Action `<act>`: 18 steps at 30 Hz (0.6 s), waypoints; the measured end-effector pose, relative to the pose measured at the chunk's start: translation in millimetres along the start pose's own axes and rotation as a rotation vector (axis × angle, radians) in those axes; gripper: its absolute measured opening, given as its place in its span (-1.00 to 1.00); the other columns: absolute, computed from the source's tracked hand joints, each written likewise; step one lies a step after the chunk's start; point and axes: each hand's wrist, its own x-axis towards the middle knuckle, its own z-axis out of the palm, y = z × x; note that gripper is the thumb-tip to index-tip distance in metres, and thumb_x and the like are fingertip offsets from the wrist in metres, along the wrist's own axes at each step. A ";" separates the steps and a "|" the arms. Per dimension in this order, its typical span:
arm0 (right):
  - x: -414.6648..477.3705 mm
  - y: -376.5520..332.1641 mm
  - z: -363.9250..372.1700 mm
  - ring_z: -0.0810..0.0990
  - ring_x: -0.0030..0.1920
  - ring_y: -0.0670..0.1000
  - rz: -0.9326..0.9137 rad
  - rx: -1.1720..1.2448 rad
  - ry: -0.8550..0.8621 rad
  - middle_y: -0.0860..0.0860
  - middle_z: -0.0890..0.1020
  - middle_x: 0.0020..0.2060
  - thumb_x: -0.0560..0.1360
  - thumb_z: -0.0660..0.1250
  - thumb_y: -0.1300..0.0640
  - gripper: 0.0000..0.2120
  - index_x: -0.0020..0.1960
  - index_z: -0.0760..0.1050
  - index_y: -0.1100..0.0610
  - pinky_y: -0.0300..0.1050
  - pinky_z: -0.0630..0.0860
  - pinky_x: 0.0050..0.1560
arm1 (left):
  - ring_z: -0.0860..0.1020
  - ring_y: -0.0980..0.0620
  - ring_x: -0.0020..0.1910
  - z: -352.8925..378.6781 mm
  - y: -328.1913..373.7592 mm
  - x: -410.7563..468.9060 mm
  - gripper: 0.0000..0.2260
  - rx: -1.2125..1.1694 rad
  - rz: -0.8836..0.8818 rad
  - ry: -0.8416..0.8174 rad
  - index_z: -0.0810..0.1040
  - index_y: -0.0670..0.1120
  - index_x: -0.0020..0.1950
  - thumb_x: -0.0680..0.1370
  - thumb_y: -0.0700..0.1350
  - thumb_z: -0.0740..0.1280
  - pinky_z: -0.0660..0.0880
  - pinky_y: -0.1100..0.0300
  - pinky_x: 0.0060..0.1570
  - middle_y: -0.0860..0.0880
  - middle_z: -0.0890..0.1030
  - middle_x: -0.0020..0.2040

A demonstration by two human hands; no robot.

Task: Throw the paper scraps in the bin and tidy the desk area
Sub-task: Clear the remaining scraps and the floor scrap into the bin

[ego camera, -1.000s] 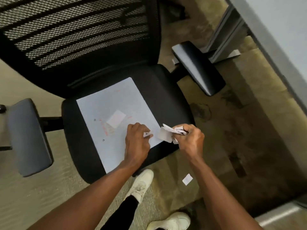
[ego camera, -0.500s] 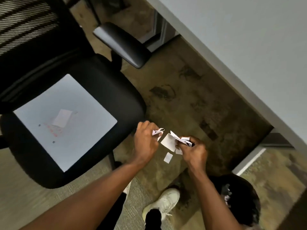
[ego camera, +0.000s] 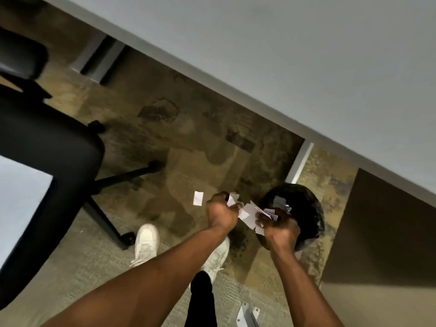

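Observation:
My left hand [ego camera: 220,212] is closed around a small white paper scrap [ego camera: 233,199]. My right hand [ego camera: 279,228] grips a bunch of white paper scraps [ego camera: 251,214], and it hangs over the near rim of the round black bin [ego camera: 304,208] on the carpet. The two hands almost touch. One loose white scrap [ego camera: 198,198] lies on the carpet just left of my left hand. Some pale pieces show inside the bin.
A black office chair [ego camera: 47,147] with a white sheet [ego camera: 18,197] on its seat fills the left side, its wheeled legs reaching toward my white shoes [ego camera: 146,241]. The grey desk [ego camera: 306,55] spans the top right, with a desk leg [ego camera: 299,161] behind the bin.
The view has swung right from the chair seat to the bin. Both hands carried their scraps off the chair and now hover at the bin's near edge.

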 end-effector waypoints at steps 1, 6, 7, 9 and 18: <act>7.9 9.7 -13.8 0.73 -0.38 -0.02 0.014 0.012 0.010 0.03 0.74 -0.36 0.41 0.52 0.42 -0.70 -0.28 0.66 0.03 -0.06 0.69 -0.31 | 0.70 -0.06 0.01 19.5 2.4 -3.4 -0.74 0.010 -0.001 -0.025 0.75 -0.16 0.13 0.48 -0.11 0.58 0.42 0.39 -0.09 -0.12 0.77 0.07; 37.6 39.3 -68.2 0.63 -0.42 -0.15 0.109 0.000 0.155 -0.09 0.73 -0.32 0.41 0.55 0.27 -0.84 -0.17 0.69 0.02 -0.23 0.58 -0.41 | 0.68 -0.11 0.23 106.9 11.8 -13.9 -0.68 0.011 -0.013 -0.172 0.70 -0.15 0.27 0.52 -0.16 0.53 0.59 0.15 0.20 -0.15 0.73 0.23; 43.1 41.5 -76.2 0.58 -0.40 -0.17 0.121 -0.036 0.181 -0.03 0.74 -0.26 0.40 0.56 0.21 -0.89 -0.09 0.72 0.05 -0.28 0.53 -0.40 | 0.66 -0.12 0.27 120.2 12.3 -13.7 -0.66 0.004 -0.024 -0.191 0.66 -0.16 0.32 0.54 -0.18 0.51 0.55 0.19 0.18 -0.16 0.70 0.27; 61.1 50.8 -94.2 0.58 -0.33 -0.10 0.189 -0.054 0.171 0.05 0.72 -0.14 0.46 0.51 0.21 -0.83 0.05 0.71 0.18 -0.29 0.49 -0.35 | 0.61 -0.15 0.34 150.1 16.1 -15.8 -0.61 0.043 -0.008 -0.242 0.60 -0.17 0.41 0.58 -0.19 0.47 0.48 0.23 0.19 -0.18 0.65 0.35; 121.9 76.8 -133.9 0.71 0.03 0.16 0.216 -0.273 0.199 0.09 0.76 -0.04 0.44 0.48 0.10 -0.84 0.02 0.72 0.07 0.08 0.64 0.12 | 0.54 -0.21 0.39 233.8 14.8 -1.8 -0.67 0.430 0.222 -0.380 0.61 -0.22 0.33 0.63 -0.06 0.39 0.44 0.01 0.38 -0.22 0.62 0.35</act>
